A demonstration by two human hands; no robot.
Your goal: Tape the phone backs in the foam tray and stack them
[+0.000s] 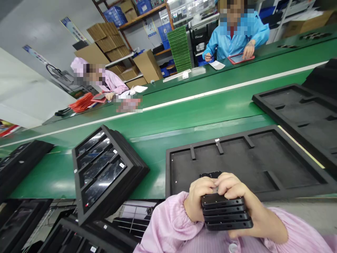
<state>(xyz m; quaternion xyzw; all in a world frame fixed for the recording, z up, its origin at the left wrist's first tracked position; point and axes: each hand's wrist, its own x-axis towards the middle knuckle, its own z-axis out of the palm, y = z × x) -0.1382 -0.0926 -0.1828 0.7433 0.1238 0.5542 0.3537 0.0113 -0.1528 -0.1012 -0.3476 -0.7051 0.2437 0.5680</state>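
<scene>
A stack of several black phone housings (226,213) is held close in front of my chest, with the port ends facing me. My left hand (198,196) wraps round the left side of the stack. From the right, my right hand (254,207) grips it, its fingers curled over the top and its thumb side low by the bottom housing. The fingertips of both hands meet above the stack. Behind them lies a black foam tray (210,165) with shallow slots, and I see no housings in its visible part. Another dark piece (210,174) shows just beyond my fingers.
Stacked foam trays (105,182) holding glossy black panels stand at the left. More foam trays (297,105) lie at the right. A green conveyor belt (158,130) crosses behind. Across it work a person in pink (116,80) and a person in blue (231,42).
</scene>
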